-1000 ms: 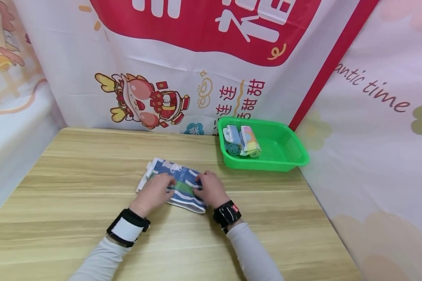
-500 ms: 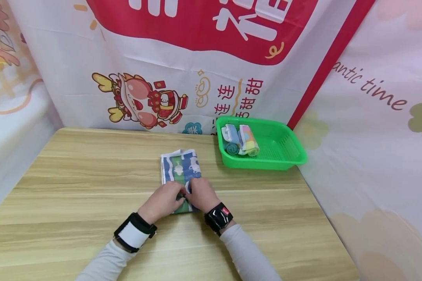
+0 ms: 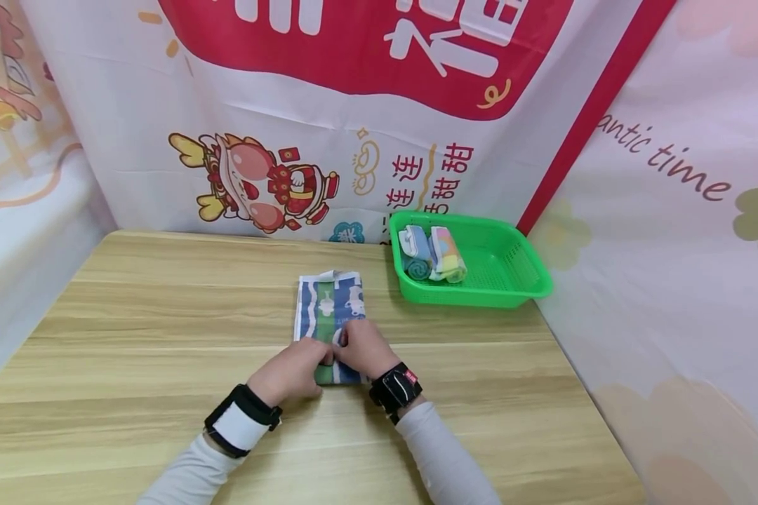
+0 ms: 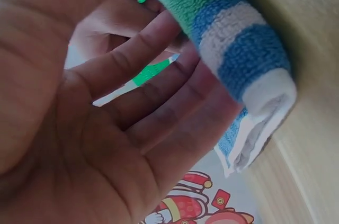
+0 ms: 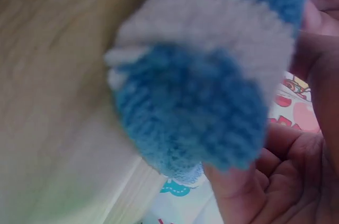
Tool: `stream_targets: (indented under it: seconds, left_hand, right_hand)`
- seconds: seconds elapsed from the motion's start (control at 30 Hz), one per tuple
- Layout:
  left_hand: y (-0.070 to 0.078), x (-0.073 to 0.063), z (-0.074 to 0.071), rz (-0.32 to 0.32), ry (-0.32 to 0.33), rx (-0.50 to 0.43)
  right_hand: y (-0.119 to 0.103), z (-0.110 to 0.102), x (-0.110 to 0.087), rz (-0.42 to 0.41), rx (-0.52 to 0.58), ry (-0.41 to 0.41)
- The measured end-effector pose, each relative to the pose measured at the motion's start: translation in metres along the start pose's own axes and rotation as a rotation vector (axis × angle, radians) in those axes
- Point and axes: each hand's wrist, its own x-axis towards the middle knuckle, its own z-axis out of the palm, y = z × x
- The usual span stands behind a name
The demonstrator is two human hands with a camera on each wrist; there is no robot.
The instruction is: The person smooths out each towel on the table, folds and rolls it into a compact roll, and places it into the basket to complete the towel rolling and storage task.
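Note:
A folded towel [image 3: 326, 308] in blue, green and white lies lengthwise on the wooden table, its near end under both hands. My left hand [image 3: 293, 372] holds the near left part; in the left wrist view the fingers lie against the back of a thick, doubled-over terry edge [image 4: 233, 38]. My right hand [image 3: 366, 347] pinches the near right part with bent fingers. Close up in the right wrist view, the towel's rounded blue-and-white end [image 5: 190, 91] stands in front of the right fingers [image 5: 233, 187] and hides part of them.
A green plastic basket [image 3: 512, 298] stands at the back right of the wooden table [image 3: 133, 337]. Inside its left side sit two rolled towels, one blue and teal [image 3: 417, 245], the other pink and yellow [image 3: 447, 256]. Printed cloth [image 3: 328, 105] hangs behind the table.
The towel has turned from lying crosswise to lengthwise. Both hands have come together from its two sides to its near end. Lately the left hand has slid slightly nearer the body.

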Motion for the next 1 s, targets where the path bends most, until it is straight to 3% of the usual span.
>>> stream_targets:
  seconds: [0.27,0.5,0.73,0.9,1.0]
  left_hand:
    - [-0.004,0.004,0.005,0.001,0.084,0.026]
    - [-0.016,0.015,-0.005,-0.004,-0.006,-0.040]
    - [-0.028,0.026,-0.014,-0.049,-0.119,-0.152]
    - [-0.030,0.030,-0.016,-0.040,-0.116,-0.144]
    - [-0.028,0.030,-0.018,-0.022,-0.056,-0.109]
  right_hand:
    - [-0.007,-0.012,-0.012,-0.018,0.023,-0.041]
    - [-0.016,-0.026,-0.026,-0.049,0.096,-0.126]
    - [-0.013,-0.027,-0.026,-0.108,0.052,-0.196]
    - [0.001,-0.021,-0.011,-0.118,0.047,-0.206]
    - [0.009,-0.022,0.000,-0.136,0.055,-0.241]
